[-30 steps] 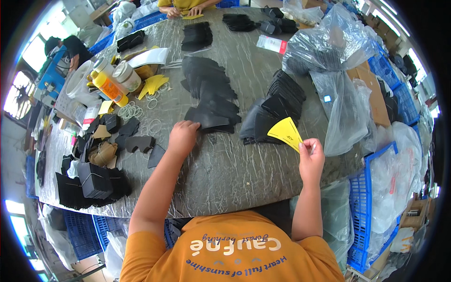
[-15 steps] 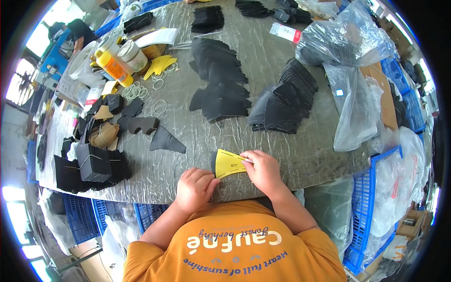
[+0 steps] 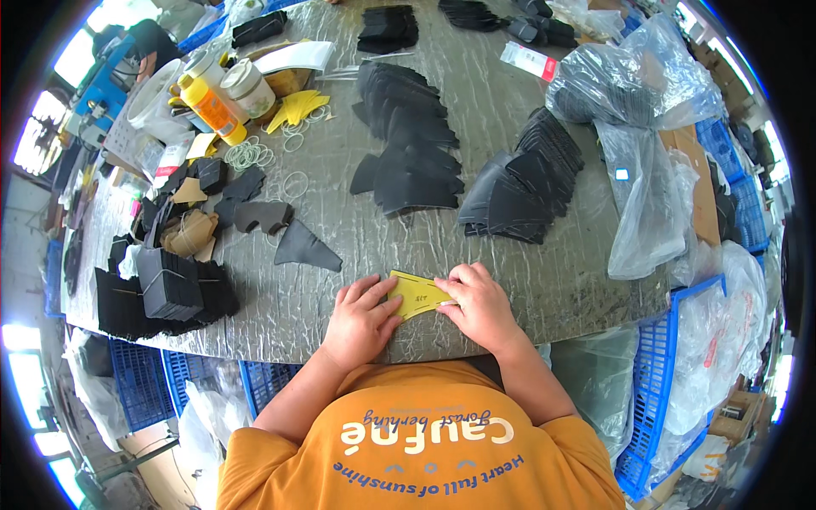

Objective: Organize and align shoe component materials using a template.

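A yellow fan-shaped template (image 3: 418,296) with slits and a handwritten mark lies flat near the table's front edge, between my two hands. My left hand (image 3: 359,323) grips its wide left end, fingers laid across the edge. At its narrow right end, my right hand (image 3: 478,308) pinches it between thumb and fingers. Any black piece under the template is hidden. To the left rests a single black cut piece (image 3: 306,246). Beyond my hands are a long fanned stack of black pieces (image 3: 412,161) and a second fanned stack (image 3: 520,191) to its right.
Bundled black pieces (image 3: 170,285) stand at the left edge. Behind them are rubber bands (image 3: 246,155), a yellow bottle (image 3: 211,110), a white jar (image 3: 248,87) and yellow templates (image 3: 297,108). Clear plastic bags (image 3: 642,200) cover the right side, above a blue crate (image 3: 650,374).
My left hand has moved up and over the template's wide end, covering the black edge that showed there. My right hand stays at the narrow end. The view has shifted slightly.
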A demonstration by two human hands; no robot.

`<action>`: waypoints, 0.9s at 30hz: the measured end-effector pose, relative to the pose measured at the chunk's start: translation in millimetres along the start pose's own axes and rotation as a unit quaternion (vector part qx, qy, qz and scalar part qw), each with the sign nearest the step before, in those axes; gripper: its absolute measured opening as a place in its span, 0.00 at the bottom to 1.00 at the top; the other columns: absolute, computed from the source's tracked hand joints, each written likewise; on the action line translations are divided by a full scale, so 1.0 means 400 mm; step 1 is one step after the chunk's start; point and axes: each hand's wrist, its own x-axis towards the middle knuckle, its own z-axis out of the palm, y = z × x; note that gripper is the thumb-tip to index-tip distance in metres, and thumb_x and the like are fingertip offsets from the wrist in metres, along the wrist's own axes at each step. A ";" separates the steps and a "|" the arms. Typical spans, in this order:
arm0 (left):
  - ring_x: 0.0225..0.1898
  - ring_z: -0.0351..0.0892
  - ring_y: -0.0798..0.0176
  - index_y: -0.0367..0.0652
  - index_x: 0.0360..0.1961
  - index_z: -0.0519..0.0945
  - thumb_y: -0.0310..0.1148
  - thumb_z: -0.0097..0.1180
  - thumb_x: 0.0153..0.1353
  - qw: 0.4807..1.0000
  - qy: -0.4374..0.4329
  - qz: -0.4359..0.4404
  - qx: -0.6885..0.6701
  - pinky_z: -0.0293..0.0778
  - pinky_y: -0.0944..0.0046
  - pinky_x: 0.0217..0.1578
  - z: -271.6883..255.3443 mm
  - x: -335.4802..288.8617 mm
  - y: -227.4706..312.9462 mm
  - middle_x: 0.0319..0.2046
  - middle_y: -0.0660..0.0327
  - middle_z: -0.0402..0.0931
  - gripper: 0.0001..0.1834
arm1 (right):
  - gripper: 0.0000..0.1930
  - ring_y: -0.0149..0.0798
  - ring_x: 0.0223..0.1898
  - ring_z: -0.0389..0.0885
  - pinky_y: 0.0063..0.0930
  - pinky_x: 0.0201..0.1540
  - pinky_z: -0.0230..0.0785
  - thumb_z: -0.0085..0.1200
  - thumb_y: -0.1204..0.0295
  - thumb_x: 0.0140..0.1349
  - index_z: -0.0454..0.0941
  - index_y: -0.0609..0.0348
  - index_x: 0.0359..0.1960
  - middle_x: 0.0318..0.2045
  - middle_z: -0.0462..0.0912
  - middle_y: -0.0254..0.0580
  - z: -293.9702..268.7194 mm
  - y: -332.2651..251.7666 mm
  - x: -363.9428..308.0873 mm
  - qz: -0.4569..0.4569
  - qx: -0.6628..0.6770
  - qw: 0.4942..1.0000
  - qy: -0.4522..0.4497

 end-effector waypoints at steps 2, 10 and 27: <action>0.59 0.74 0.47 0.46 0.46 0.85 0.33 0.69 0.50 1.000 -0.003 -0.004 -0.002 0.69 0.46 0.56 -0.002 0.005 -0.001 0.58 0.58 0.77 0.19 | 0.21 0.43 0.44 0.77 0.38 0.45 0.76 0.71 0.71 0.48 0.85 0.56 0.46 0.39 0.78 0.36 0.003 0.000 -0.002 0.006 0.005 1.000 0.001; 0.59 0.74 0.47 0.49 0.46 0.86 0.33 0.69 0.51 1.000 -0.012 -0.008 -0.009 0.69 0.46 0.57 -0.015 0.011 -0.008 0.58 0.61 0.78 0.18 | 0.19 0.43 0.42 0.76 0.38 0.43 0.75 0.70 0.70 0.50 0.86 0.57 0.45 0.38 0.77 0.36 0.008 -0.002 -0.005 0.012 0.001 1.000 0.010; 0.59 0.73 0.48 0.54 0.42 0.89 0.34 0.67 0.53 1.000 -0.012 -0.019 -0.007 0.64 0.47 0.59 -0.021 0.020 -0.013 0.55 0.66 0.80 0.13 | 0.06 0.56 0.32 0.78 0.40 0.35 0.71 0.54 0.75 0.68 0.74 0.64 0.34 0.31 0.77 0.52 0.011 -0.060 0.014 0.022 0.287 0.957 0.024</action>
